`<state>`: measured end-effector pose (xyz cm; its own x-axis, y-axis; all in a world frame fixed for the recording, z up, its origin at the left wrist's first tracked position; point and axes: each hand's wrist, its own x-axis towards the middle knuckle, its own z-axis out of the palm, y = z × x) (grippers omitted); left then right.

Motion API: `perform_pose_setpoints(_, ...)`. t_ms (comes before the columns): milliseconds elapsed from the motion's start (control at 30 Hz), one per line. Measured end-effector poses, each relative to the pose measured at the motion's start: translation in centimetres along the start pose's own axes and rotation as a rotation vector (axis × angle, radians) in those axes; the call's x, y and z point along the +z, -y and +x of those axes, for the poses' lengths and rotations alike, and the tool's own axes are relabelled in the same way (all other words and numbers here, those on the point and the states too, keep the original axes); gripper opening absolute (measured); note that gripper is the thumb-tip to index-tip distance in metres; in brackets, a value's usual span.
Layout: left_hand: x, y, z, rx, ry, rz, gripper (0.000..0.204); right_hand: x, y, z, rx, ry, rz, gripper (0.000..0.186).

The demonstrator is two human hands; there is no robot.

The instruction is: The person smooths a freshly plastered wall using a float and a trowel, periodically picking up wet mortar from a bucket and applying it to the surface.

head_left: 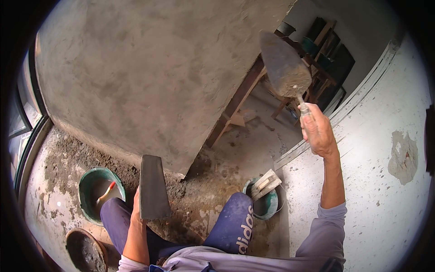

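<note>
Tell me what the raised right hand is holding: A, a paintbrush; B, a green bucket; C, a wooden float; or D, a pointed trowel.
D: the right hand grips the handle of a pointed trowel, blade up and smeared with grey mortar, while the left hand holds a flat dark board.

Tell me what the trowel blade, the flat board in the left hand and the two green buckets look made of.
Trowel blade: likely steel, dull grey and crusted with dried mortar, on a thin metal shank. Board in the left hand: dark, flat and smooth; plastic or coated wood, hard to tell. Left bucket and right bucket: probably plastic, with glossy green moulded walls, mortar-smeared.
</note>
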<state>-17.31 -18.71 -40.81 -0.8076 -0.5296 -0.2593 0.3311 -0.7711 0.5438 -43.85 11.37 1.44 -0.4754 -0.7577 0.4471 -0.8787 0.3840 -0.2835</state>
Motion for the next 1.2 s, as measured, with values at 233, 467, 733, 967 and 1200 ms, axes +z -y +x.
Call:
perform_pose_setpoints(233, -1.2, 0.7, 0.9, 0.056, 0.096, 0.009, 0.029, -0.1, -0.7, 1.2, 0.053, 0.008, 0.225, 0.039)
perform_pose_setpoints(467, -0.9, 0.4, 0.9, 0.024, 0.042, -0.074, 0.031, 7.7, -3.2, -3.4, -0.133, 0.201, -0.117, 0.032)
perform_pose_setpoints(733, -2.0, 0.8, 1.3, 0.041, -0.048, 0.014, 0.038, 2.4, -0.4, 1.2, 0.009, 0.018, 0.033, 0.038)
perform_pose_setpoints(967, -4.6, 1.9, 1.7, 0.072, 0.045, -0.094, 0.038, 12.7, -4.4, -5.1, -0.072, 0.261, -0.171, 0.034)
perform_pose_setpoints(1200, -1.9, 0.9, 1.1, 0.093, 0.0, -0.077, 0.039, 11.5, -1.8, -4.1, -0.16, 0.214, -0.427, 0.036)
